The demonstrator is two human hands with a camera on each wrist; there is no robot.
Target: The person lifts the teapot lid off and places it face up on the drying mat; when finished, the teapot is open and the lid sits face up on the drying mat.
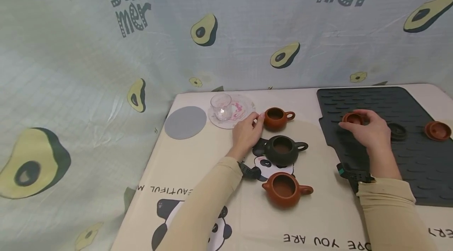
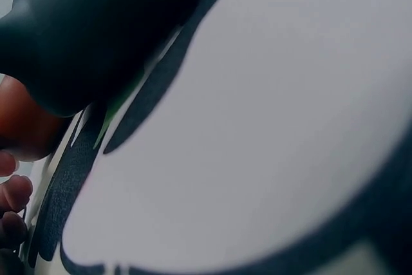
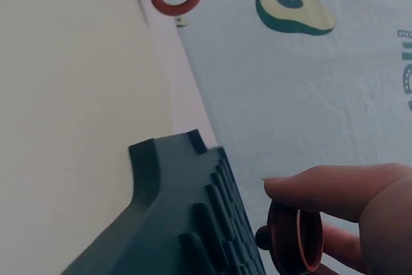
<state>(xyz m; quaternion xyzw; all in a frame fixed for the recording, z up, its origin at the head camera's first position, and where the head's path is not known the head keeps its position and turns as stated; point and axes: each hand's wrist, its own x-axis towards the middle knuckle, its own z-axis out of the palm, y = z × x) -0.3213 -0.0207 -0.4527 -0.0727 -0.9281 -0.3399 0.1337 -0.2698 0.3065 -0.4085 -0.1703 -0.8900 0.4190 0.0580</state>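
Observation:
My right hand pinches a small reddish-brown teapot lid between thumb and fingers, above the black ridged mat. The lid is tipped on its side in the right wrist view, its knob toward the left. My left hand has its fingertips at the spout side of the far reddish-brown teapot and hides the spout; I cannot tell whether they grip it. Under that teapot in the row stand a dark teapot and a nearer reddish-brown teapot. All three are lidless, handles to the right.
On the mat lie a dark lid and, farther right, another reddish-brown lid. A clear glass cup stands on a patterned plate at the back left, beside a grey disc. A printed curtain hangs behind the table.

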